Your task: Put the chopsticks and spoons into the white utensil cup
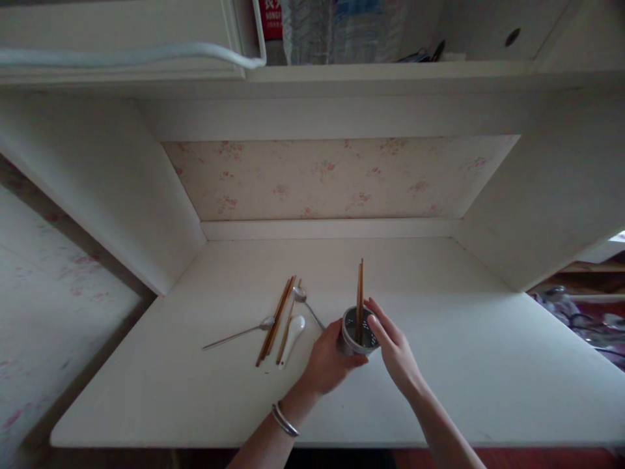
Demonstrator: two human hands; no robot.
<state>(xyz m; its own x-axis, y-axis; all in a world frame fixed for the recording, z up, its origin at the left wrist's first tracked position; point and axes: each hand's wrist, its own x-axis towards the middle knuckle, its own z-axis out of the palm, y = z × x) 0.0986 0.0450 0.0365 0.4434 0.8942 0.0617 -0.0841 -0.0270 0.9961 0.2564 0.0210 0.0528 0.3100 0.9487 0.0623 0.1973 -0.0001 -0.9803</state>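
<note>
A grey metal utensil holder [348, 345] with small holes stands tilted toward me above the white desk. Two brown chopsticks [360, 299] rise from inside it. My left hand [328, 362] wraps round its left and lower side. On the other side, my right hand [396, 355] grips the rim, thumb near the opening and fingers behind. Left of the hands lie several loose chopsticks [277, 319], a white ceramic spoon [294, 329], and a long-handled metal spoon [239, 335]. Another metal spoon [310, 307] points its handle toward my left hand.
White side panels [527, 189] and a flower-patterned back wall [312, 182] enclose the desk [439, 312]. Overhead, a shelf [371, 71] holds plastic-wrapped goods [336, 32]. A white cable [146, 55] hangs at upper left. Cluttered items [581, 319] sit beyond the right edge.
</note>
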